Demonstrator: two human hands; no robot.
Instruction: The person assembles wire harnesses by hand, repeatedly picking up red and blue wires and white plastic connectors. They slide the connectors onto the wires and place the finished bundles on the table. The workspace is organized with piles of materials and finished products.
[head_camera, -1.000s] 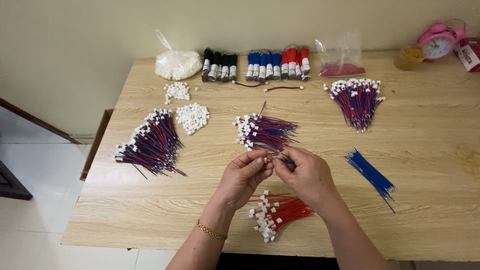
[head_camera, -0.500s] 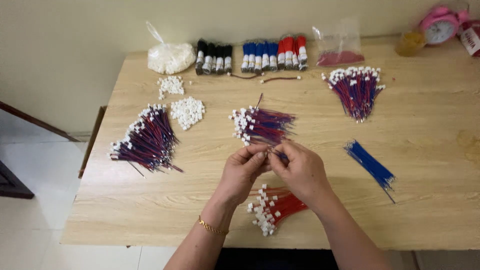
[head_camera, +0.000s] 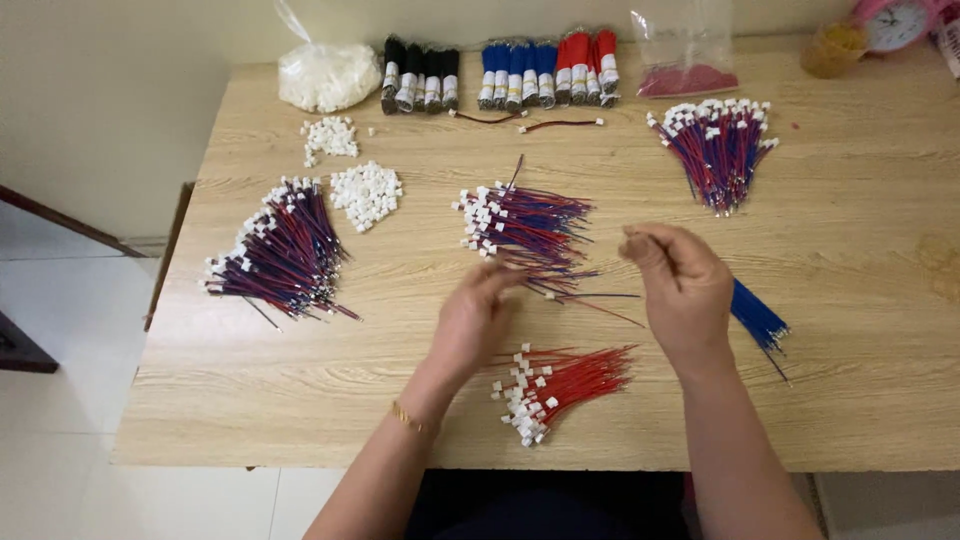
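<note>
My left hand (head_camera: 475, 320) is blurred, its fingers stretched out and touching the near end of a bundle of red-and-blue wires with white connectors (head_camera: 525, 225) at the table's middle. My right hand (head_camera: 680, 285) hovers to the right of that bundle, fingers curled into a fist; a thin dark line crosses them, but I cannot tell if it is a wire. A few loose wires (head_camera: 600, 300) lie between the hands. A fan of red wires with white connectors (head_camera: 565, 385) lies close to me. Short blue wires (head_camera: 755, 315) show beside my right wrist.
On the wooden table (head_camera: 880, 330) lie two more red-and-blue bundles (head_camera: 285, 250) (head_camera: 715, 145), piles of white connectors (head_camera: 365, 192), a bag of connectors (head_camera: 328, 75), black, blue and red wire rolls (head_camera: 515, 75), a plastic bag (head_camera: 685, 70) and a pink clock (head_camera: 890, 20).
My hands were joined over a wire in front of me. They have separated: the left reached up to the middle bundle, the right drew off to the right.
</note>
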